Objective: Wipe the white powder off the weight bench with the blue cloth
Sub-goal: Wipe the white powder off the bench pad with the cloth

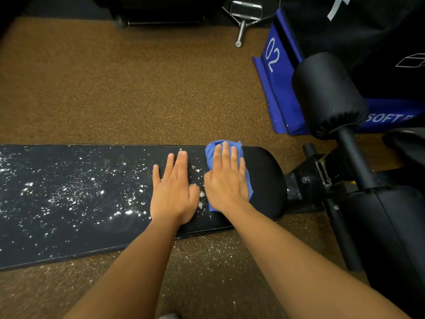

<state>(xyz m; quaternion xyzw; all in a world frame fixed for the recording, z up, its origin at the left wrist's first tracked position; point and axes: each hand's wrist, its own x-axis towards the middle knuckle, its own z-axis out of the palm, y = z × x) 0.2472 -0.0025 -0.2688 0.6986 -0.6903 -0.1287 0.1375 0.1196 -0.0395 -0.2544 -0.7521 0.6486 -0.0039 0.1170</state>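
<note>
The black weight bench (266,185) runs across the view from left to right. White powder (69,194) speckles its left and middle parts; the right end looks dark and clean. My right hand (226,180) presses flat on the bunched blue cloth (210,150) near the bench's right end. Just left of the cloth, my left hand (173,194) lies flat on the pad, fingers together, with nothing in it. A small clump of powder (201,199) sits between the two hands.
Black foam leg rollers (328,97) and the bench frame (322,173) stand at the right. A blue soft box marked 02 (276,72) is behind them. A metal cable handle (245,17) lies at the top. Some powder dusts the brown speckled floor (138,88) in front of the bench.
</note>
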